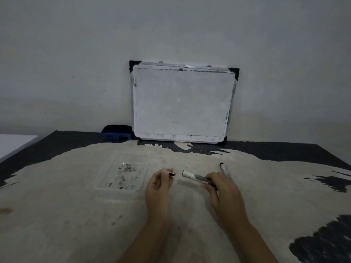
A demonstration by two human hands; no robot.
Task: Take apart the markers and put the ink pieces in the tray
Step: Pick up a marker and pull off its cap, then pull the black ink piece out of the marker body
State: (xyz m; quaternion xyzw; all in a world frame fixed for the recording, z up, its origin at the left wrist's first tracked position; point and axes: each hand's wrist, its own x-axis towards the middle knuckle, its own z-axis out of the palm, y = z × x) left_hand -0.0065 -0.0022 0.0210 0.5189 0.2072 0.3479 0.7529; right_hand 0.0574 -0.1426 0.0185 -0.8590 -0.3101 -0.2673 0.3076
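Marker split, pieces held apart

Right of the clear ink-stained plastic tray (121, 176), my left hand (158, 188) pinches a small dark end cap (172, 174); my right hand (221, 186) clasps the white-and-grey marker barrel (193, 177), open end trayward, probably for ink removal. Second marker (225, 170) lies farther right.

On the table (57, 215), the tray (121, 175) lies left of both hands. A second marker (225, 170) lies right of them. Behind, a whiteboard (182, 103) leans against the wall, an eraser (116, 132) at its left.
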